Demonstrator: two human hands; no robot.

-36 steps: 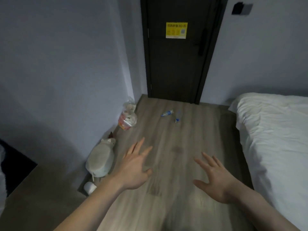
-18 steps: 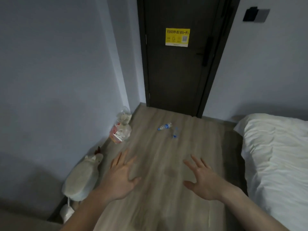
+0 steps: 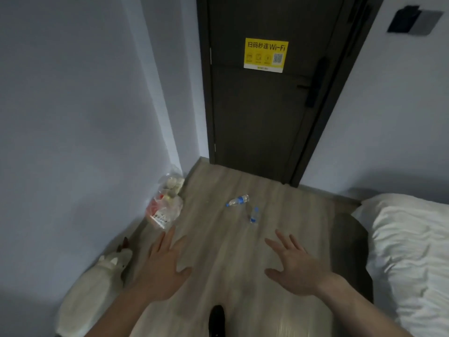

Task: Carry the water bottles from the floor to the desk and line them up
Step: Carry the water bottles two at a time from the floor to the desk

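Two small clear water bottles with blue labels lie on the wooden floor near the dark door. One bottle point(image 3: 237, 200) lies on its side, its cap pointing left. The other bottle point(image 3: 253, 215) lies just right of it and nearer to me. My left hand point(image 3: 163, 268) and my right hand point(image 3: 295, 267) are stretched forward over the floor, palms down, fingers spread and empty. Both hands are well short of the bottles. No desk is in view.
A plastic bag of rubbish point(image 3: 165, 207) leans in the left wall corner. A white plush toy point(image 3: 94, 285) lies along the left wall. A bed with white bedding point(image 3: 410, 259) fills the right side. A dark shoe toe point(image 3: 216, 319) shows at the bottom.
The view has advanced toward the door and tilted up; the bottles are closer. Both hands stay spread and empty in front of me. A shoe toe has appeared below.
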